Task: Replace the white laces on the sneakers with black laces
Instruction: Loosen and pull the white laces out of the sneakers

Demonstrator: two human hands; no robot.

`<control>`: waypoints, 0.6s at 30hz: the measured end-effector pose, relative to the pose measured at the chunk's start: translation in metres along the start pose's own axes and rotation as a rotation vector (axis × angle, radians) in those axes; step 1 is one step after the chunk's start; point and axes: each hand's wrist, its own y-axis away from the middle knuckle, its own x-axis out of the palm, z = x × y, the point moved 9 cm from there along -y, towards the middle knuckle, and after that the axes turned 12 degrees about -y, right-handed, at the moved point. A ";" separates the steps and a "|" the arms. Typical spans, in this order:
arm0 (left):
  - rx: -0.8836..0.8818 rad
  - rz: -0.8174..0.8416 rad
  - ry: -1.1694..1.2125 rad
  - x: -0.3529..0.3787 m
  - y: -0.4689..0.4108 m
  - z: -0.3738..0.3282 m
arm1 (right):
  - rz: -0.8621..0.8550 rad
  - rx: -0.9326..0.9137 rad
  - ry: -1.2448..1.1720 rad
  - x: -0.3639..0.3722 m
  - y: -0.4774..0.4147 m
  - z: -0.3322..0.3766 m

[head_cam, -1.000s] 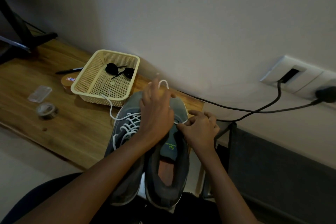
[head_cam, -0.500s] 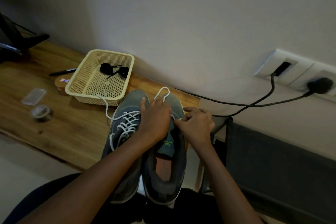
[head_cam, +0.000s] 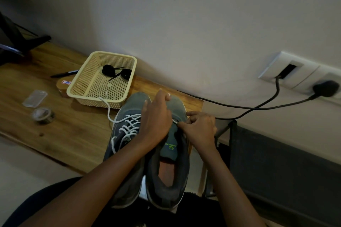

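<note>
On the wooden table (head_cam: 55,134), a cream basket (head_cam: 96,101) holds two coiled black laces (head_cam: 108,69). Just right of it, the left sneaker (head_cam: 127,108) is fully threaded with its white lacing (head_cam: 129,127), and one loose end trails over the basket rim. The left hand (head_cam: 156,118) lies across the right sneaker (head_cam: 169,180) with its fingers bent down over the toe. What they grip is hidden. The right hand (head_cam: 201,129) is curled tight, thumb and forefinger pinching a white lace strand (head_cam: 175,121) at an eyelet.
</note>
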 end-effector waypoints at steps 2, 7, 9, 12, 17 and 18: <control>0.088 0.055 -0.170 0.003 -0.001 -0.006 | -0.049 0.020 -0.131 -0.002 -0.003 -0.009; 0.104 0.271 -0.381 0.026 0.004 -0.001 | -0.135 0.097 -0.172 -0.012 -0.012 -0.027; 0.085 0.295 -0.390 0.029 0.005 0.002 | -0.084 0.084 -0.075 -0.008 -0.014 -0.027; 0.070 0.305 -0.378 0.030 0.005 0.003 | -0.048 0.033 -0.015 -0.002 -0.014 -0.025; 0.064 0.302 -0.360 0.030 0.005 0.003 | -0.016 -0.049 0.051 0.001 -0.012 -0.014; 0.065 0.302 -0.360 0.030 0.004 0.003 | -0.009 -0.067 0.065 0.002 -0.011 -0.011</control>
